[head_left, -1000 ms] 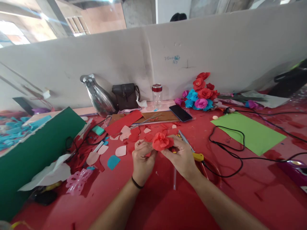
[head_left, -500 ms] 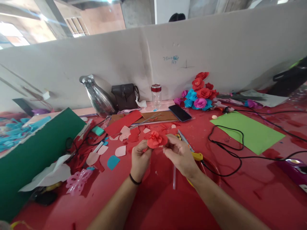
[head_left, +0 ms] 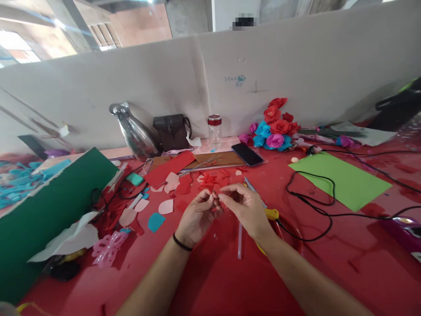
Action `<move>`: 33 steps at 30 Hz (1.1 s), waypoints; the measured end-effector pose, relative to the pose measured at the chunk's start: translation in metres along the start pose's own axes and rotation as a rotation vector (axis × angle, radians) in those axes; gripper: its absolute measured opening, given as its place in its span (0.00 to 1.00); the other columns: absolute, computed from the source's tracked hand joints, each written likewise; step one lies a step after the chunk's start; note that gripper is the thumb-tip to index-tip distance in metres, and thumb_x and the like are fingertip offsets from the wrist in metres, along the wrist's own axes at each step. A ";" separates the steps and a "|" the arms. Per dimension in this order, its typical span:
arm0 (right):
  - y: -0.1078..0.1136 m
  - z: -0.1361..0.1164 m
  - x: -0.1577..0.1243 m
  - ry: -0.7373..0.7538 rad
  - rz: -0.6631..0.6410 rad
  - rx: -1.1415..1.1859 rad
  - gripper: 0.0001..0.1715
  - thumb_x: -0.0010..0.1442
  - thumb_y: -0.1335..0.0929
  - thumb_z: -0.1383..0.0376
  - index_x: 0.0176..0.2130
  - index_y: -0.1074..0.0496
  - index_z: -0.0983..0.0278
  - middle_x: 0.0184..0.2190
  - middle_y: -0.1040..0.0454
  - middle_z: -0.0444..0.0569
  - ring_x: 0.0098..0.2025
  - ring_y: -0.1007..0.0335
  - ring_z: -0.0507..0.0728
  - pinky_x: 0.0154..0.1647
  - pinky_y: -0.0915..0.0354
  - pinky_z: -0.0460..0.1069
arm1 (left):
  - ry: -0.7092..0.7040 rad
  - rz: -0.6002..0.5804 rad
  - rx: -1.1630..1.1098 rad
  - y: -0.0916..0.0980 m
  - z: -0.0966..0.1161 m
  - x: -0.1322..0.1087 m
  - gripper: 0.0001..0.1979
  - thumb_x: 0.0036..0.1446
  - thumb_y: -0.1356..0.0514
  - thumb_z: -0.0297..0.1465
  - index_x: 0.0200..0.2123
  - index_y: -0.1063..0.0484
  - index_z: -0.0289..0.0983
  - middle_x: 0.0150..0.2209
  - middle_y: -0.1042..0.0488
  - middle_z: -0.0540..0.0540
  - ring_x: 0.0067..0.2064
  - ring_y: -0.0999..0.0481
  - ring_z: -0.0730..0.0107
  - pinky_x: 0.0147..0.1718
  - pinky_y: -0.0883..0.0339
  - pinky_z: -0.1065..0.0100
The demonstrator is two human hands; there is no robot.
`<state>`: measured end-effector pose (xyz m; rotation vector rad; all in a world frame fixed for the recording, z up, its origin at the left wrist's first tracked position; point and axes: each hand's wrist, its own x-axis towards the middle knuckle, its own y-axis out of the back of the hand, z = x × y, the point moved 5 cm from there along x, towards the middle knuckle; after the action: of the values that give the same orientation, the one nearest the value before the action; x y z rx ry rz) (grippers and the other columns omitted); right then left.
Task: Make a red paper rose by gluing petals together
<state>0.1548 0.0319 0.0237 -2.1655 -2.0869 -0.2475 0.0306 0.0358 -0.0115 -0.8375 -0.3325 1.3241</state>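
My left hand, with a dark band on its wrist, is turned palm up and its fingers are curled together. My right hand meets it from the right, thumb and forefinger pinched close to the left fingertips. Whatever the fingers pinch is too small or hidden to make out. Just beyond them shows a red paper flower, its lower side covered by the hands; I cannot tell whether it is held or rests on the table. A yellow-handled tool with a black cord lies beside the right hand, near a clear stick.
Pink petals and a blue petal lie to the left. Behind are a phone, a glass jar, a steel jug and paper flowers. Green paper and a black cable lie right; a green box stands left.
The red flower, earlier upright between both hands, now shows farther back behind the fingers. My left hand has rolled palm up, and the fingertips of both hands have come together.
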 end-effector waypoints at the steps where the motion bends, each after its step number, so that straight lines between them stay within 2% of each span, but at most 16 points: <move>1: 0.000 -0.001 0.000 0.014 0.013 -0.030 0.07 0.52 0.30 0.61 0.32 0.27 0.61 0.29 0.27 0.45 0.29 0.32 0.53 0.32 0.36 0.48 | 0.008 -0.007 0.003 0.000 -0.001 0.000 0.12 0.40 0.30 0.25 0.26 0.32 0.38 0.27 0.30 0.53 0.27 0.32 0.78 0.31 0.35 0.71; 4: 0.004 -0.003 -0.002 0.096 0.100 -0.137 0.09 0.51 0.29 0.61 0.32 0.31 0.61 0.28 0.30 0.44 0.29 0.35 0.53 0.33 0.37 0.49 | 0.011 -0.029 0.045 -0.001 -0.004 0.000 0.12 0.39 0.30 0.26 0.25 0.31 0.37 0.25 0.30 0.53 0.26 0.33 0.77 0.30 0.36 0.71; 6: 0.007 -0.006 -0.004 0.198 0.161 -0.200 0.13 0.49 0.28 0.62 0.36 0.33 0.60 0.31 0.32 0.45 0.30 0.36 0.53 0.34 0.37 0.50 | -0.003 -0.049 0.101 -0.001 -0.005 0.000 0.10 0.39 0.30 0.28 0.24 0.29 0.37 0.24 0.30 0.52 0.26 0.33 0.77 0.29 0.37 0.72; 9: 0.010 -0.013 -0.005 0.357 0.187 -0.276 0.16 0.51 0.29 0.65 0.41 0.34 0.59 0.37 0.33 0.47 0.31 0.37 0.54 0.35 0.36 0.51 | -0.012 -0.082 0.169 -0.001 -0.006 0.001 0.09 0.40 0.30 0.29 0.24 0.27 0.36 0.24 0.29 0.51 0.25 0.33 0.77 0.28 0.39 0.73; 16: 0.022 -0.028 -0.006 0.555 0.279 -0.343 0.08 0.58 0.33 0.66 0.40 0.33 0.59 0.34 0.36 0.46 0.30 0.38 0.52 0.34 0.36 0.51 | 0.003 -0.063 0.116 0.001 0.002 0.002 0.09 0.36 0.30 0.24 0.21 0.29 0.34 0.21 0.31 0.51 0.26 0.34 0.77 0.30 0.39 0.72; 19: 0.024 -0.031 -0.011 0.608 0.315 -0.286 0.07 0.59 0.36 0.71 0.38 0.33 0.60 0.35 0.35 0.47 0.34 0.36 0.54 0.34 0.36 0.50 | -0.080 -0.063 0.164 0.001 0.006 0.002 0.08 0.38 0.30 0.26 0.22 0.28 0.34 0.23 0.29 0.50 0.27 0.32 0.76 0.32 0.38 0.71; 21: 0.021 -0.031 -0.016 0.616 0.274 -0.256 0.08 0.57 0.36 0.73 0.34 0.32 0.60 0.33 0.34 0.47 0.36 0.35 0.55 0.35 0.37 0.50 | -0.197 -0.058 0.262 0.001 0.011 0.002 0.07 0.41 0.31 0.28 0.25 0.25 0.35 0.25 0.27 0.50 0.30 0.30 0.74 0.36 0.37 0.70; 22: 0.018 -0.029 -0.017 0.585 0.237 -0.230 0.07 0.57 0.36 0.73 0.32 0.32 0.61 0.32 0.33 0.47 0.36 0.35 0.55 0.34 0.38 0.50 | -0.264 -0.050 0.333 0.001 0.014 0.002 0.06 0.42 0.32 0.29 0.26 0.24 0.35 0.27 0.25 0.49 0.31 0.29 0.73 0.37 0.36 0.70; 24: 0.011 -0.020 -0.015 0.404 0.151 -0.113 0.05 0.57 0.36 0.70 0.31 0.32 0.60 0.28 0.33 0.45 0.32 0.36 0.54 0.31 0.39 0.49 | -0.392 -0.010 0.478 0.001 0.019 0.000 0.05 0.44 0.33 0.30 0.27 0.23 0.36 0.29 0.24 0.48 0.34 0.28 0.70 0.39 0.36 0.69; 26: 0.004 -0.005 -0.012 0.114 0.095 0.120 0.04 0.58 0.36 0.64 0.31 0.33 0.60 0.24 0.34 0.43 0.26 0.38 0.52 0.26 0.42 0.47 | -0.495 0.046 0.581 0.003 0.024 -0.002 0.03 0.46 0.34 0.29 0.27 0.23 0.37 0.30 0.23 0.48 0.35 0.28 0.69 0.41 0.36 0.68; 29: -0.006 0.013 -0.008 -0.267 0.101 0.515 0.11 0.54 0.34 0.55 0.30 0.35 0.60 0.24 0.32 0.41 0.24 0.37 0.51 0.22 0.45 0.46 | -0.609 0.122 0.664 0.007 0.031 -0.004 0.03 0.46 0.36 0.28 0.28 0.22 0.36 0.30 0.22 0.47 0.35 0.28 0.67 0.41 0.35 0.66; 31: -0.011 0.017 -0.007 -0.416 0.083 0.679 0.14 0.49 0.31 0.53 0.29 0.34 0.60 0.25 0.30 0.42 0.25 0.34 0.51 0.22 0.43 0.45 | -0.643 0.157 0.690 0.009 0.034 -0.004 0.04 0.46 0.37 0.28 0.28 0.21 0.36 0.31 0.22 0.46 0.36 0.27 0.66 0.41 0.34 0.65; 33: -0.016 0.016 -0.006 -0.487 0.020 0.759 0.16 0.46 0.29 0.52 0.28 0.31 0.62 0.25 0.28 0.43 0.26 0.33 0.52 0.25 0.41 0.45 | -0.650 0.178 0.682 0.011 0.034 -0.004 0.05 0.46 0.37 0.28 0.29 0.21 0.37 0.31 0.22 0.45 0.37 0.27 0.65 0.41 0.34 0.65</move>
<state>0.1389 0.0303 0.0063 -1.8542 -1.8857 0.9983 -0.0003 0.0444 0.0046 0.1555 -0.2806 1.7144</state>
